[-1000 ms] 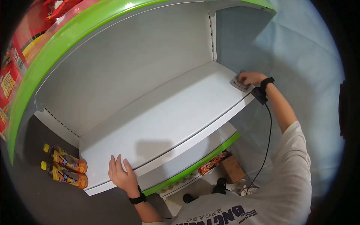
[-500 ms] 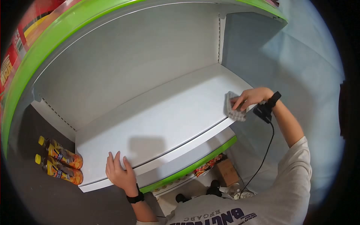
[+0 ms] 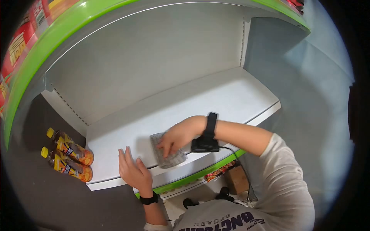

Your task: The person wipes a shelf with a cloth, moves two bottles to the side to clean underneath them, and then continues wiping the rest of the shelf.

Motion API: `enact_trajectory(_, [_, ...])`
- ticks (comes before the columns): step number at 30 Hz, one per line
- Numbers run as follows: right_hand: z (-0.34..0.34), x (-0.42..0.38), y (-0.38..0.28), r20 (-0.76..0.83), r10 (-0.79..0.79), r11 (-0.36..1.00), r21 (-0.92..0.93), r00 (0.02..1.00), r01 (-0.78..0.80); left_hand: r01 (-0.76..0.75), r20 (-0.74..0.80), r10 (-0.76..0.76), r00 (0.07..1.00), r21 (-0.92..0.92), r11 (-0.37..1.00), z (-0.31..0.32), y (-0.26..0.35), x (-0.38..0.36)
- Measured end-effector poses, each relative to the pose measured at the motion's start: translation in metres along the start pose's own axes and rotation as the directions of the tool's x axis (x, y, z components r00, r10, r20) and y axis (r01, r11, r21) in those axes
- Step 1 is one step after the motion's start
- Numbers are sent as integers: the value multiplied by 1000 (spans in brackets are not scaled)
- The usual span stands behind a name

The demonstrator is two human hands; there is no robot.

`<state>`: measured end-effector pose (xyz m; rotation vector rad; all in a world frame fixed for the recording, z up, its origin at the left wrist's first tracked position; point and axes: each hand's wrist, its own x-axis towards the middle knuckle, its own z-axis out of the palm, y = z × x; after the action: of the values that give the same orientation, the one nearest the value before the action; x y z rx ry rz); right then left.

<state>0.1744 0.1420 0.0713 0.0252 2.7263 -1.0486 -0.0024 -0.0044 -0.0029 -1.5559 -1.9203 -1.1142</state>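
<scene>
Your right hand [image 3: 183, 134] is on top of a grey checked cloth [image 3: 158, 154]. Its fingers are spread and a bit bent, pressing down on the cloth and not wrapped around it. The cloth lies on the white shelf [image 3: 223, 96], near the front, with its lower corner over the front edge. It is just beside your left hand [image 3: 135, 173], but the two are apart.

Your left hand is open and holds nothing. Its fingers reach over the front edge of the shelf and point up toward the back. I can't tell how hard it leans there.

You wear a black band [image 3: 210, 125] on your right wrist, with a small black box [image 3: 205, 144] next to it. A thin black cord [image 3: 230, 148] runs from the box. Your left wrist has a black band too.

Two bottles with yellow caps, the back bottle [image 3: 72, 149] and the front bottle [image 3: 69, 166], are close together at the left end of the shelf. Their labels are dark, yellow and orange. Under the shelf is a lower shelf with a green edge [image 3: 189, 180], and a brown cardboard box [image 3: 236, 180] is below that.
</scene>
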Motion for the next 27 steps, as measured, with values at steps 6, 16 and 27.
enact_trajectory(6, [-32,86,-31,111,167,975,-166,980,-147,18,-65,-21,998,-57,998,4,-4,-2])
enact_trajectory(16, [-57,155,0,-323,202,858,-397,925,-326,62,-40,-62,997,-7,998,2,-2,-2])
enact_trajectory(27, [-94,66,83,-660,475,626,-210,581,-751,52,-11,-52,999,15,999,1,-2,-2])
